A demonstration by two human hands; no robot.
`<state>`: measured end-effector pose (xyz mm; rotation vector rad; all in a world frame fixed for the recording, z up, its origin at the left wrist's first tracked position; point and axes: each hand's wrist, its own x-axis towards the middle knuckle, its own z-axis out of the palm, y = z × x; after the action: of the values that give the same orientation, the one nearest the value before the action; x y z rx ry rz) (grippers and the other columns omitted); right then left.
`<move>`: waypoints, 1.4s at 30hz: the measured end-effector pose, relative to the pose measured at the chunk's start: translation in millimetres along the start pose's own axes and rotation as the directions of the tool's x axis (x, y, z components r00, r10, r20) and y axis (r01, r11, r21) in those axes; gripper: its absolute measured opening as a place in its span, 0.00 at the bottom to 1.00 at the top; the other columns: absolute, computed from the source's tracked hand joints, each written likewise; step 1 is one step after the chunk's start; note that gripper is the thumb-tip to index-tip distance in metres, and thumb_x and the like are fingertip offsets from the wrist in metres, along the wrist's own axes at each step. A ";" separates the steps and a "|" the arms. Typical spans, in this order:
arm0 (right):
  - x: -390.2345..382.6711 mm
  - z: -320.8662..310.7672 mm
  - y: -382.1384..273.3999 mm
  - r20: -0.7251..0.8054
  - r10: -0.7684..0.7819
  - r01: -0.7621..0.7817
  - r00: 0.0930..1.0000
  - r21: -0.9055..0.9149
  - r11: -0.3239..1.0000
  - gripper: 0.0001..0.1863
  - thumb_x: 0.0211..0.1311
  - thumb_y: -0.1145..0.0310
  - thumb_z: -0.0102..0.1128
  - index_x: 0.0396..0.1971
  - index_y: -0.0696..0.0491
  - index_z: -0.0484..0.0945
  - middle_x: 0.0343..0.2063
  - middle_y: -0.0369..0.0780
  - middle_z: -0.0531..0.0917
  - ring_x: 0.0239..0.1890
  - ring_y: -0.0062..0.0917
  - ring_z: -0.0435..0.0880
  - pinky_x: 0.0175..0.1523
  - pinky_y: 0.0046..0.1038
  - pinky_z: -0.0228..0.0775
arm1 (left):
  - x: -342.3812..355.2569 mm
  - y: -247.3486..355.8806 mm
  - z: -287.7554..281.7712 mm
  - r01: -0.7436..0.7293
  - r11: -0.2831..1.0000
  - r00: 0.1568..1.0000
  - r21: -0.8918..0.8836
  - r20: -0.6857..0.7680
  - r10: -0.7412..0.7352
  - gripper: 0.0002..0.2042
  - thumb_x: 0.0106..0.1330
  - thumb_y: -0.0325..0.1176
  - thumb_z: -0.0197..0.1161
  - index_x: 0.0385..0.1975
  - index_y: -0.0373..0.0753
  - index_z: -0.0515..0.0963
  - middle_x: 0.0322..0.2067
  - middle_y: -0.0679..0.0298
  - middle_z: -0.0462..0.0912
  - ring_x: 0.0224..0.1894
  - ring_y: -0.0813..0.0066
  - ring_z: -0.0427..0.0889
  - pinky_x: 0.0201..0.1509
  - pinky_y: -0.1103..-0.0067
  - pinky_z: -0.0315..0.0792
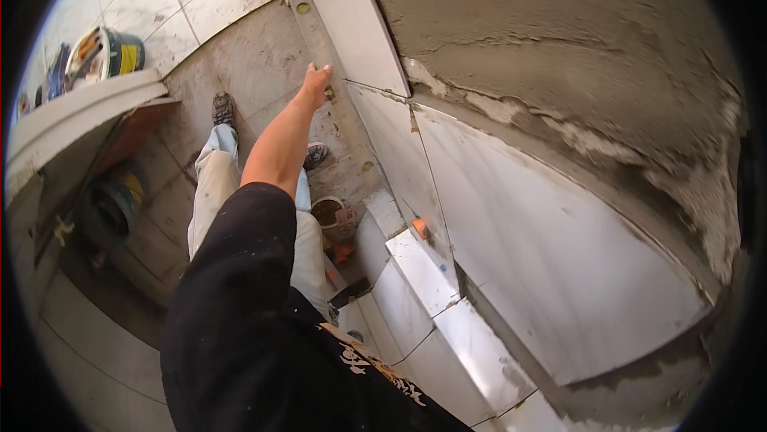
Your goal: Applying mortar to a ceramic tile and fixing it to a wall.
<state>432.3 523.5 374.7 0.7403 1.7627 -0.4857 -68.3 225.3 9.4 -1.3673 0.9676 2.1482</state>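
My left hand [318,80], at the end of a bare forearm and black sleeve, closes round a long grey spirit level [348,127]. Several yellow-green vials show along the level, which lies lengthwise along the white wall tiles [383,124]. Whether it touches them along its whole length, I cannot tell. A small orange piece [420,229] sits against the lower tiles, past the level's near end. My right hand is out of the picture.
Wet grey mortar [551,24] covers the wall above the tiles. A tool-filled bucket [128,54] stands on the left beyond a pale ledge [88,128]; another bucket [112,208] is beneath it. A small container [326,210] stands near my feet. White tiles [423,272] form a narrow step.
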 end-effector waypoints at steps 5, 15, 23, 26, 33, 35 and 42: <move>18.6 -24.6 25.1 0.018 0.035 -0.034 0.999 -0.047 0.998 0.09 0.54 0.68 0.62 0.27 0.59 0.83 0.22 0.47 0.85 0.24 0.34 0.86 0.35 0.36 0.79 | 28.0 -17.4 21.0 0.034 0.999 0.996 0.017 0.086 -0.035 0.40 0.73 0.40 0.56 0.76 0.50 0.35 0.75 0.51 0.47 0.73 0.50 0.55 0.68 0.46 0.58; 54.1 -22.0 33.9 0.016 0.054 -0.053 0.998 -0.033 0.998 0.12 0.55 0.65 0.63 0.28 0.61 0.83 0.23 0.48 0.85 0.26 0.34 0.86 0.37 0.36 0.77 | 43.5 -15.3 28.5 0.042 0.997 0.998 0.063 -0.057 -0.039 0.41 0.73 0.43 0.55 0.76 0.50 0.33 0.76 0.50 0.40 0.76 0.47 0.47 0.71 0.44 0.49; 45.7 -10.0 49.4 0.028 0.109 -0.109 0.994 -0.001 0.994 0.14 0.55 0.64 0.64 0.28 0.62 0.82 0.24 0.48 0.85 0.28 0.35 0.87 0.38 0.37 0.76 | 72.9 -29.0 18.5 -0.049 0.999 0.998 0.021 -0.035 0.049 0.25 0.72 0.34 0.58 0.63 0.38 0.56 0.59 0.53 0.67 0.55 0.54 0.74 0.50 0.52 0.75; 37.9 -4.8 57.0 0.029 0.142 -0.143 0.989 0.016 0.990 0.15 0.55 0.63 0.64 0.28 0.62 0.82 0.24 0.49 0.85 0.29 0.35 0.87 0.39 0.37 0.76 | 73.8 -28.8 11.9 -0.089 0.995 0.996 -0.038 0.028 0.090 0.22 0.71 0.31 0.59 0.60 0.39 0.58 0.54 0.53 0.70 0.50 0.55 0.77 0.43 0.52 0.77; 28.7 6.4 66.7 0.025 0.218 -0.219 0.976 0.062 0.974 0.17 0.55 0.61 0.64 0.29 0.63 0.82 0.25 0.49 0.85 0.31 0.35 0.87 0.40 0.38 0.75 | 34.7 -22.9 41.7 -0.080 0.992 0.993 -0.094 0.083 0.088 0.19 0.70 0.28 0.57 0.58 0.40 0.60 0.49 0.54 0.73 0.46 0.56 0.77 0.41 0.52 0.77; 26.9 7.9 66.2 0.032 0.224 -0.226 0.974 0.069 0.972 0.17 0.55 0.61 0.65 0.29 0.64 0.82 0.25 0.49 0.85 0.32 0.36 0.87 0.41 0.38 0.75 | 45.5 -26.3 38.2 -0.069 0.995 0.996 -0.072 0.052 0.073 0.20 0.71 0.29 0.57 0.59 0.40 0.60 0.49 0.54 0.73 0.47 0.55 0.77 0.43 0.52 0.77; 23.1 11.0 36.0 0.060 0.233 -0.237 0.971 0.081 0.968 0.19 0.55 0.59 0.65 0.29 0.65 0.82 0.26 0.50 0.86 0.33 0.36 0.87 0.42 0.39 0.74 | 70.9 -41.0 11.5 -0.056 0.997 0.997 -0.056 0.048 0.059 0.18 0.72 0.29 0.56 0.59 0.39 0.63 0.49 0.54 0.73 0.48 0.54 0.77 0.45 0.53 0.76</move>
<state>460.3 547.9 350.8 0.9775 1.5897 -0.4181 -78.8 259.8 -65.0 -1.3201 0.9469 2.2550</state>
